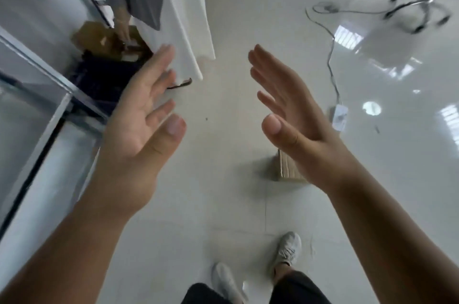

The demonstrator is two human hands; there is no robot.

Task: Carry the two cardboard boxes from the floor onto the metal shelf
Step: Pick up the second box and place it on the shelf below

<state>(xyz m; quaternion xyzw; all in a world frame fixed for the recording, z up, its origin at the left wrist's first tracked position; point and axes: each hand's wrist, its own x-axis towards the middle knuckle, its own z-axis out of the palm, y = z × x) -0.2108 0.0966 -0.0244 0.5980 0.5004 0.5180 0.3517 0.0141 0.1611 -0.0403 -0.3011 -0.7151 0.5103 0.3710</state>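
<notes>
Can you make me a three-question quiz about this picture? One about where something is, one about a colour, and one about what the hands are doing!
1. Where is the cardboard box?
A. On the floor, partly behind the right wrist
B. On the shelf
C. In the left hand

2. What colour are the shoes?
A. Red
B. White
C. Black

3. What are the hands doing?
A. Gripping a box
B. Making fists
C. Open and holding nothing

Answers:
1. A: the box sits on the pale floor, half hidden by the right arm.
2. B: both shoes look white.
3. C: the left hand and right hand have spread fingers and hold nothing.
</notes>
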